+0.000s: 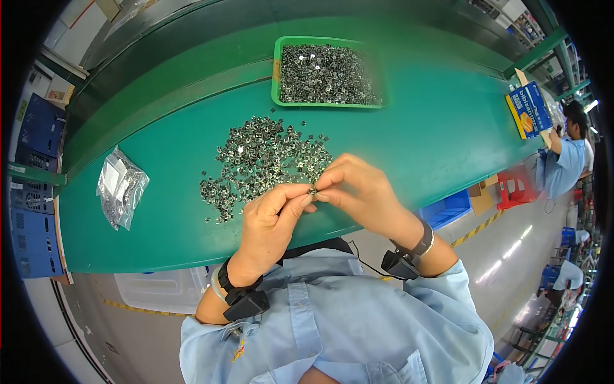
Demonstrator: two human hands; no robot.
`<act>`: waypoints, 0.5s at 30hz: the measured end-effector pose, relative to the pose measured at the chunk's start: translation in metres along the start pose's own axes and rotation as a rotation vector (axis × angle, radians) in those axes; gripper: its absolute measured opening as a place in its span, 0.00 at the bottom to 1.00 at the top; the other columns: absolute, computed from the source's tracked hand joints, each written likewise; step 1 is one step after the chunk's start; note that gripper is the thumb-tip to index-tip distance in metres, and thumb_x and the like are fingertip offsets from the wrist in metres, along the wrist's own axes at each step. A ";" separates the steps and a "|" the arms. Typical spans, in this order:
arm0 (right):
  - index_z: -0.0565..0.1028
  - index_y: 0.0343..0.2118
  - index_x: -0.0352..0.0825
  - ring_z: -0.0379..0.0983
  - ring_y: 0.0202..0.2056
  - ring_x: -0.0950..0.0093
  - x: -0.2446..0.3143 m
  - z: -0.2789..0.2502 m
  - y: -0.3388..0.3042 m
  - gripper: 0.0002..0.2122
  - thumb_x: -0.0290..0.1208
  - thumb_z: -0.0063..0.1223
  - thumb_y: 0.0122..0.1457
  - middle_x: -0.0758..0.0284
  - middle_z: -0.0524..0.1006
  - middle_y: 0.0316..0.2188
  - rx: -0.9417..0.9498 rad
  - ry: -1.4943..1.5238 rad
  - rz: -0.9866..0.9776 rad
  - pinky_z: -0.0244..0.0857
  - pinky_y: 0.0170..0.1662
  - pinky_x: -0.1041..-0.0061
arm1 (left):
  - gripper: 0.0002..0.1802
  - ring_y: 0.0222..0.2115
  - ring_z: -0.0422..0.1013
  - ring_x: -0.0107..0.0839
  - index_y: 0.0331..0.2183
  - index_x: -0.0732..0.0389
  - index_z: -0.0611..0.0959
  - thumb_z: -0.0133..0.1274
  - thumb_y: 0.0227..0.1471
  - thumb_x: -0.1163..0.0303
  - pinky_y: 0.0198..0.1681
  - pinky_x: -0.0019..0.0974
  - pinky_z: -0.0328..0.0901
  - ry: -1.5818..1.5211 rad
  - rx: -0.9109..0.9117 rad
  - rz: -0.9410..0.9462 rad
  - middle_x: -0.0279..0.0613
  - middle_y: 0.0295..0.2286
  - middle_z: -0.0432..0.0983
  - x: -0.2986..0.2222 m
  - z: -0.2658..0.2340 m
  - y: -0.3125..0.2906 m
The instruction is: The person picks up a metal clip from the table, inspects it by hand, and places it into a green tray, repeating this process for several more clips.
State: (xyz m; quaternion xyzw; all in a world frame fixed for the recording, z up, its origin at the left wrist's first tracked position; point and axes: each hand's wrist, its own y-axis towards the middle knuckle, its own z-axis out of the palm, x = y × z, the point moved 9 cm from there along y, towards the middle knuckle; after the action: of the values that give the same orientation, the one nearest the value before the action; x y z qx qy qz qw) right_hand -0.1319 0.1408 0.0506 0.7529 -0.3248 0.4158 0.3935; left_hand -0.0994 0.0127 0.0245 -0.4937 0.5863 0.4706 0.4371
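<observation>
Both my hands meet over the near part of the green table, pinching one small metal part (313,191) between thumbs and forefingers. My left hand (272,214) grips it from the left, fingers closed. From the right, my right hand (361,192) pinches the same piece. It looks dark and shiny, but its exact kind is too small to make out. Just beyond my fingers spreads a loose pile of small square metal parts (259,153). Farther back stands a green tray (276,89) filled with many similar small parts.
A clear plastic bag (121,189) with small contents lies on the table's left. Blue crates (35,230) stand past the left end. At the far right are a blue and yellow box (529,110), a red stool (515,189) and a seated person (563,160). A blue bin (446,208) sits below the table edge.
</observation>
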 end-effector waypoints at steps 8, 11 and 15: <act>0.74 0.29 0.33 0.71 0.31 0.75 -0.011 -0.008 0.000 0.07 0.19 0.59 0.46 0.67 0.73 0.29 -0.049 -0.007 0.038 0.65 0.35 0.78 | 0.05 0.23 0.72 0.22 0.32 0.66 0.77 0.52 0.50 0.75 0.26 0.25 0.66 -0.010 -0.124 -0.105 0.39 0.25 0.76 0.011 -0.014 0.006; 0.74 0.29 0.33 0.71 0.31 0.75 -0.011 -0.008 0.000 0.07 0.20 0.59 0.46 0.68 0.73 0.28 -0.064 -0.026 0.027 0.65 0.35 0.77 | 0.05 0.21 0.70 0.22 0.30 0.66 0.77 0.52 0.50 0.74 0.25 0.25 0.65 0.112 -0.145 -0.088 0.37 0.24 0.75 0.013 -0.017 0.010; 0.74 0.29 0.34 0.71 0.31 0.73 -0.004 -0.006 -0.001 0.08 0.20 0.60 0.45 0.67 0.73 0.28 -0.100 -0.082 -0.046 0.65 0.34 0.77 | 0.07 0.19 0.67 0.20 0.31 0.65 0.76 0.51 0.53 0.71 0.21 0.25 0.61 0.127 -0.145 -0.052 0.35 0.25 0.74 0.006 -0.016 0.012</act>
State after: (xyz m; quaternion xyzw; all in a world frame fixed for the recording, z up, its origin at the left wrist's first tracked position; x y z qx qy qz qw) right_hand -0.1351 0.1472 0.0492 0.7559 -0.3437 0.3588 0.4264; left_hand -0.1132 -0.0031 0.0225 -0.5676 0.5644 0.4681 0.3743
